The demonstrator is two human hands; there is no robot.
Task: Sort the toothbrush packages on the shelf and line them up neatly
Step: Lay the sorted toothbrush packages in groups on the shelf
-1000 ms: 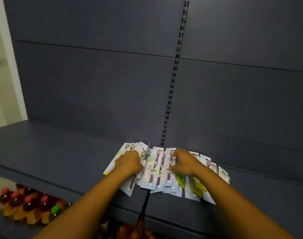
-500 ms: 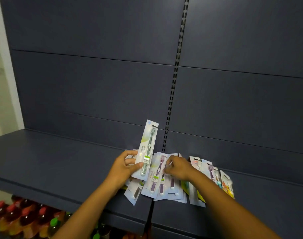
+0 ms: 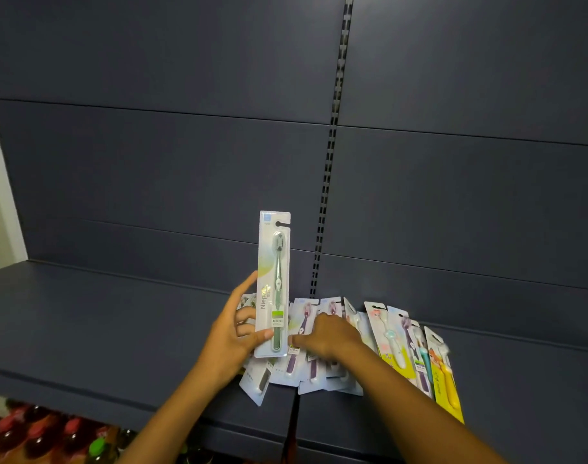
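My left hand (image 3: 234, 333) holds a white package with a green toothbrush (image 3: 274, 283) upright above the shelf, thumb across its lower front and fingers behind it. My right hand (image 3: 329, 336) lies on a loose spread of toothbrush packages (image 3: 319, 373) with purple brushes, its fingers curled over them near the shelf's middle joint. Further right, several colourful packages (image 3: 416, 356) lie fanned out, the last one yellow (image 3: 444, 376) and reaching over the front edge.
The dark grey shelf (image 3: 101, 329) runs left and right of the pile, backed by a panel wall with a slotted upright (image 3: 329, 162). Below the front edge at the lower left stand bottles of red drink (image 3: 41, 433).
My left hand picked the green toothbrush package out of the pile and raised it upright. My right hand stayed on the purple packages, shifting slightly.
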